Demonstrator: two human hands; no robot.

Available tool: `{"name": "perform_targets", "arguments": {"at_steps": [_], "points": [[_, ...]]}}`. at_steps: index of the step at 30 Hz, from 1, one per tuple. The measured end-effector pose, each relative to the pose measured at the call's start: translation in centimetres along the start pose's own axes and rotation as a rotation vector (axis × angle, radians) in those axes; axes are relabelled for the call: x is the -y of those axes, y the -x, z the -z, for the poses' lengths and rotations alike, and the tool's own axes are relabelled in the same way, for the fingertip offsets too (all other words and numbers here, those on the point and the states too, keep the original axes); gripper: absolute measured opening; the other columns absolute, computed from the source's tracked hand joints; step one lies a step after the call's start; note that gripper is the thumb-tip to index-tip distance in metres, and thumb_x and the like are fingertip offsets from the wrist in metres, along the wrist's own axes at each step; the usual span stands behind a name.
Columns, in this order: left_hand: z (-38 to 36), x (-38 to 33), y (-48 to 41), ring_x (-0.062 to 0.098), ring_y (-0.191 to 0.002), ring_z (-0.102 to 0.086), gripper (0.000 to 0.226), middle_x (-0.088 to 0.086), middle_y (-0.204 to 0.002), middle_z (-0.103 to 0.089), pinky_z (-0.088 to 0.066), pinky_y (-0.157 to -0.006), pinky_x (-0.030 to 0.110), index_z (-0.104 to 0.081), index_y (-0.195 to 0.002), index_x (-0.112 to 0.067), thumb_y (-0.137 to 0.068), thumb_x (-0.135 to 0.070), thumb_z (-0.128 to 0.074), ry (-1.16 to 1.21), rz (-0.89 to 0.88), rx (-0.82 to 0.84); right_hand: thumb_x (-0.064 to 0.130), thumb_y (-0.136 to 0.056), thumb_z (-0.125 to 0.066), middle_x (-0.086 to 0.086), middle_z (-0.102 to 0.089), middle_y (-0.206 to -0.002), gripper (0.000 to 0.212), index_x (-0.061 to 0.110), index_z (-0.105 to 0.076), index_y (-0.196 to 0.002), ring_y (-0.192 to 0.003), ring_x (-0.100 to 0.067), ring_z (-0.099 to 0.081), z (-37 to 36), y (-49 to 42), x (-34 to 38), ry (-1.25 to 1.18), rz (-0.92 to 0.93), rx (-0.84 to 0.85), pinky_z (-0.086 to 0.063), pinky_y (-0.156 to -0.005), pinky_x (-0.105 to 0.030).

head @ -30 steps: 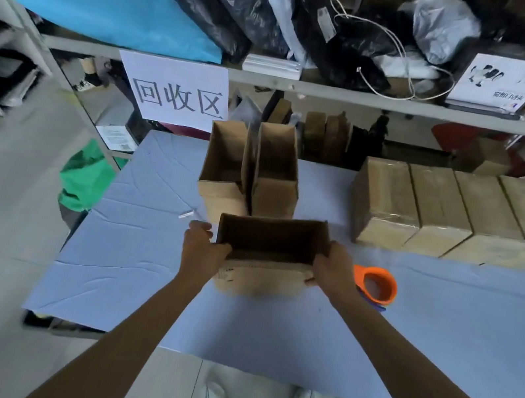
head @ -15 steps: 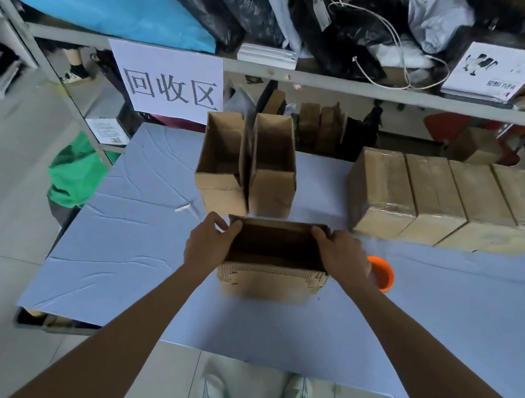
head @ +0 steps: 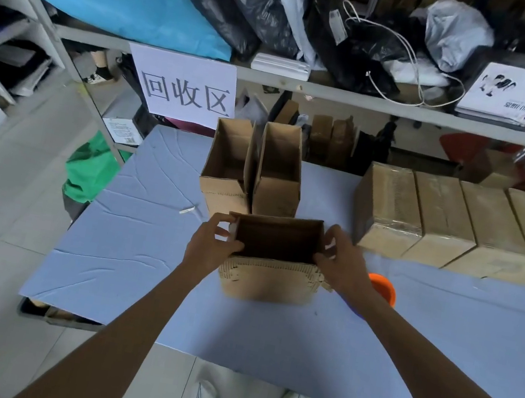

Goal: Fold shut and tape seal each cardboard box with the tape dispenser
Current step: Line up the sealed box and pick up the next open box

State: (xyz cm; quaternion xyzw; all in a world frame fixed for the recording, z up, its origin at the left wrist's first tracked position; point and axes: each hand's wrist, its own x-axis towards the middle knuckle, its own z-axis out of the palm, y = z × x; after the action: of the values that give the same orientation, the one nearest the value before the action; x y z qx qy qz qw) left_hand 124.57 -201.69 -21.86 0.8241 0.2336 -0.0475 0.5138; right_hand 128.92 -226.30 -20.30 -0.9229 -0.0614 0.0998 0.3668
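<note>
Right now open box (head: 268, 283) is sitting directly between the two hands, mouth facing up, top not folded shut yet, flaps hard to make out. Its long axis is running hand to hand, left-right across the person. left hand (head: 209, 250) is gripping the box's left end, thumb at the rim, fingers curling round the outside. right hand (head: 344, 270) is gripping the right end, fingers curling at the far corner. Each hand is taking one short end, neither nearer than the other, so the short ends are probably going in first. tape dispenser (head: 384, 288), orange, is lying just past the outer side of the right hand, partly hidden by that wrist and well apart from the left hand, so the right hand is looking like the one to fetch it. Ahead of the hands, two more open boxes (head: 278, 180) are standing side by side. Ahead and right of the right hand, a row of sealed boxes (head: 439, 211) is sitting. Everything is resting on blue table cover (head: 148, 249)
</note>
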Motion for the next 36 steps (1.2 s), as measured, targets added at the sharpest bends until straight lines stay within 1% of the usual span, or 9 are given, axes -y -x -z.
{"name": "perform_targets", "arguments": {"at_steps": [4,9,13,16,20,23,25,31,36], "points": [[-0.3,0.2,-0.2,0.015,-0.098,-0.058,0.032,-0.004,-0.112,-0.06,-0.055,-0.087,0.037,-0.053,-0.115,-0.033,-0.086,-0.036,-0.066,0.044,0.001,-0.009,0.023,-0.089,-0.063,0.0,-0.06,-0.104,0.024,0.016,-0.049,-0.106,-0.09,-0.015,-0.059,-0.4,0.1,-0.9,-0.038,0.112,-0.11,-0.054,-0.075,-0.029],[-0.4,0.8,0.2,0.013,-0.101,-0.059,0.019,-0.004,-0.117,-0.06,-0.052,-0.092,0.033,-0.055,-0.112,-0.031,-0.093,-0.034,-0.056,0.184,-0.028,0.022,0.028,-0.095,-0.053,-0.001,-0.062,-0.109,0.024,0.017,-0.062,-0.114,-0.096,-0.017,-0.061,-0.8,0.3,-0.8,-0.09,0.129,-0.059,-0.051,-0.081,-0.03],[0.1,0.6,0.8,0.011,-0.108,-0.054,0.026,-0.011,-0.114,-0.058,-0.045,-0.091,0.027,-0.056,-0.1,-0.034,-0.08,-0.05,-0.06,0.234,-0.056,0.086,0.033,-0.097,-0.047,0.001,-0.061,-0.105,0.026,0.018,-0.065,-0.109,-0.095,-0.015,-0.058,-0.5,0.3,-0.5,-0.128,0.085,-0.04,-0.048,-0.082,-0.03],[0.3,0.6,1.2,0.011,-0.108,-0.054,0.032,-0.01,-0.114,-0.057,-0.044,-0.078,0.017,-0.058,-0.103,-0.026,-0.077,-0.039,-0.072,0.265,-0.082,0.15,0.033,-0.095,-0.054,0.004,-0.061,-0.106,0.016,0.023,-0.063,-0.102,-0.097,-0.012,-0.056,0.1,0.4,-0.7,-0.234,0.088,0.018,-0.046,-0.084,-0.029],[0.1,2.0,1.2,0.017,-0.114,-0.054,0.063,-0.002,-0.124,-0.055,-0.054,-0.083,0.024,-0.057,-0.113,-0.023,-0.057,-0.035,-0.083,0.305,-0.092,0.198,0.026,-0.085,-0.068,0.007,-0.06,-0.11,0.022,0.017,-0.068,-0.104,-0.102,-0.013,-0.054,-0.1,0.2,-1.8,-0.149,0.15,0.088,-0.046,-0.089,-0.029],[-0.3,2.7,1.3,0.017,-0.111,-0.055,0.047,-0.002,-0.12,-0.056,-0.053,-0.084,0.023,-0.06,-0.106,-0.026,-0.065,-0.02,-0.083,0.235,-0.216,0.153,0.02,-0.078,-0.076,0.001,-0.061,-0.116,0.028,0.011,-0.07,-0.104,-0.103,-0.013,-0.051,-0.8,-0.2,-2.8,-0.029,0.226,0.071,-0.037,-0.082,-0.011],[-0.4,2.4,1.2,0.017,-0.109,-0.056,0.031,-0.004,-0.115,-0.058,-0.053,-0.087,0.028,-0.063,-0.1,-0.027,-0.075,-0.015,-0.078,0.21,-0.211,0.097,0.02,-0.076,-0.078,-0.001,-0.063,-0.115,0.029,0.01,-0.07,-0.102,-0.103,-0.015,-0.053,-1.0,-0.3,-3.0,-0.015,0.239,0.053,-0.033,-0.079,-0.006],[-0.8,1.5,0.7,0.011,-0.102,-0.057,0.024,-0.01,-0.109,-0.059,-0.049,-0.077,0.016,-0.066,-0.105,-0.017,-0.082,-0.02,-0.073,0.147,-0.153,0.014,0.031,-0.079,-0.073,0.006,-0.063,-0.109,0.034,0.018,-0.066,-0.11,-0.1,-0.015,-0.056,-1.3,-1.0,-3.4,-0.112,0.105,0.04,-0.049,-0.086,-0.029],[-1.2,2.0,0.6,0.01,-0.101,-0.054,0.007,-0.013,-0.108,-0.054,-0.042,-0.065,0.005,-0.067,-0.089,-0.018,-0.085,-0.022,-0.07,-0.017,-0.162,-0.049,0.032,-0.077,-0.075,0.006,-0.064,-0.106,0.029,0.013,-0.07,-0.098,-0.097,-0.019,-0.057,-1.5,-1.0,-3.6,-0.047,0.124,0.019,-0.049,-0.083,-0.036]]}}
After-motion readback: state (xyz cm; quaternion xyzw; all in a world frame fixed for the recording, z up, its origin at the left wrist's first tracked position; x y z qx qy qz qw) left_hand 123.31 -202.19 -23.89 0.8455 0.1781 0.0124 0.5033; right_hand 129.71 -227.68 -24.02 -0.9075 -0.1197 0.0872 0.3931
